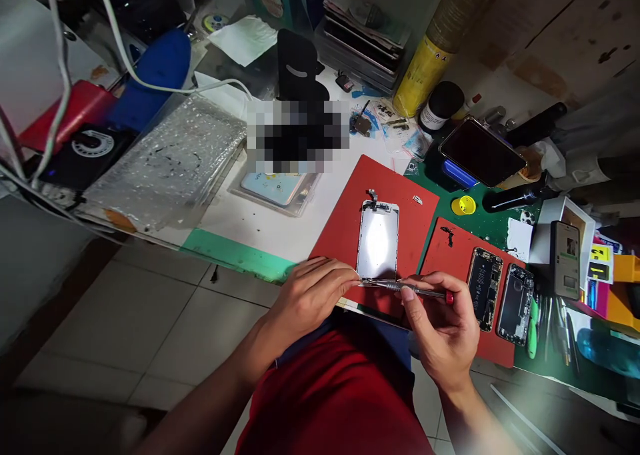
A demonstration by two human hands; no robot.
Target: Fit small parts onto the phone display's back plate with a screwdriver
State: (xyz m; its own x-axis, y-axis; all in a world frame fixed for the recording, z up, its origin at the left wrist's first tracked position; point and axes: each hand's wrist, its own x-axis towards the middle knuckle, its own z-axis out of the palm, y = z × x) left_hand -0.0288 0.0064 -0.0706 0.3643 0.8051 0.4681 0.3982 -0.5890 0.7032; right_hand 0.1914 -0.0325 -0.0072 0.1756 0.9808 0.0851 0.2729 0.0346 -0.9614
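A phone screen assembly (379, 238) lies with its shiny metal back up on a red mat (336, 226), a flex cable at its far end. My left hand (313, 291) is closed at its near left corner, thumb and fingers pinching the edge; the fingertips partly hide that spot. In my right hand (443, 321) is a slim metal screwdriver (400, 286) with a red end cap, lying almost level along the near edge of the screen. Its tip meets the corner beside my left fingertips. A small metal part (417, 199) rests on the mat beyond the screen.
On a second red mat (457, 258) to the right lie an opened phone body (484, 288) and another phone housing (515, 305). A green pry tool (533, 328) and tweezers stand close by. A yellow cap (463, 205), propped phone (481, 151) and spray can (423, 75) are farther back.
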